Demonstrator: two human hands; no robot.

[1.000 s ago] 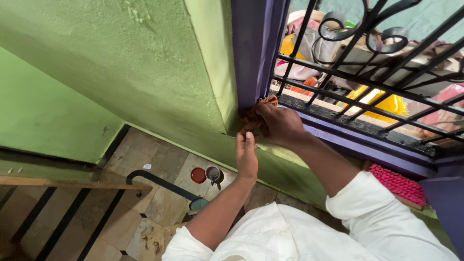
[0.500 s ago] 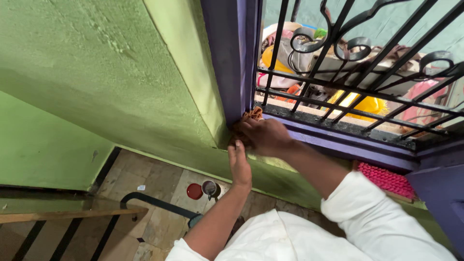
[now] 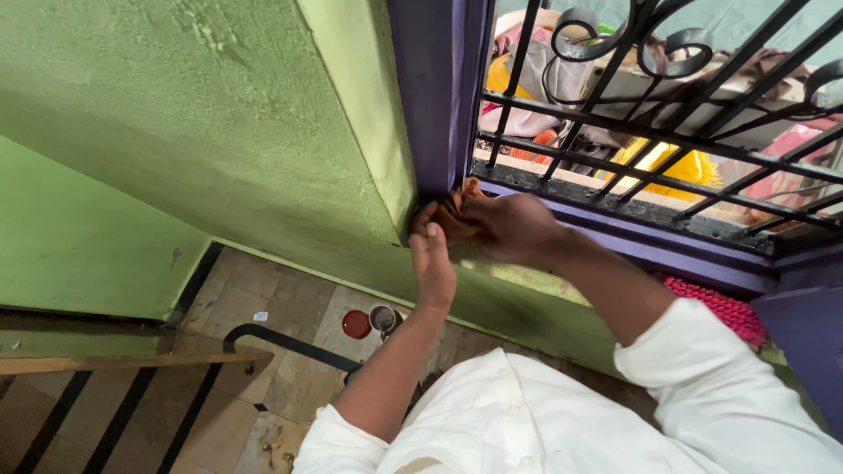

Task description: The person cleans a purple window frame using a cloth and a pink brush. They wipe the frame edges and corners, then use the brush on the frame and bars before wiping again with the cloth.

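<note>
green plaster wall [image 3: 219, 114] meets a purple window frame [image 3: 435, 88] with a black iron grille [image 3: 667, 140]. at the frame's bottom left corner sits a bunched brown rag [image 3: 455, 211]. the right hand [image 3: 518, 226] is closed over it from the sill side, pressing it in. the left hand [image 3: 432, 263] reaches up from below, fingers curled against the rag's lower edge. both hands touch it, the right nearer on top. far below, a red lid [image 3: 356, 324] and small tin [image 3: 385, 318] lie on the tiled floor [image 3: 290, 298].
</note>
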